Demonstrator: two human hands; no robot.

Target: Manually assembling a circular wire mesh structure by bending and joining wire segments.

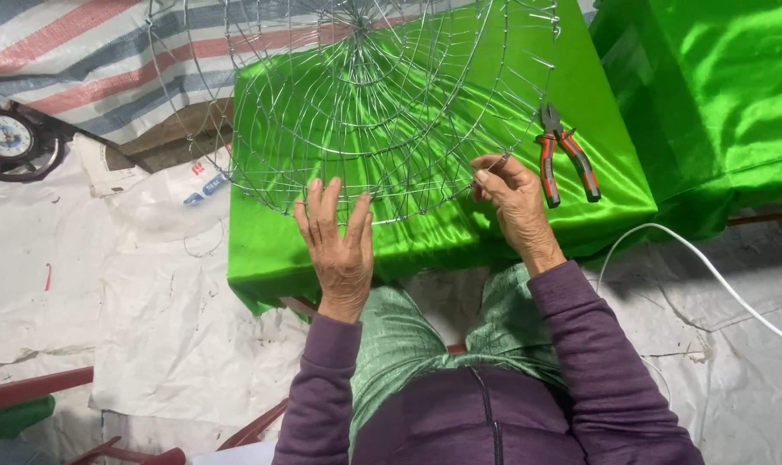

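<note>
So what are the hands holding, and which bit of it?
Both hold the round wire frame by its near rim. The left hand lies flat on the rim wires, and the right hand pinches a rim wire with its fingers.

The person wears a dark purple jacket with long sleeves. The sleeves end at the wrists, and the cloth makes soft folds along both arms. A dark zipper runs down the middle of the jacket's front. Under the jacket are green trousers of a slightly shiny cloth with a fine woven pattern, and they cover both legs. The left hand (339, 245) and the right hand (516, 202) are bare, with no gloves, rings or watch to see. The fingernails are short.
</note>
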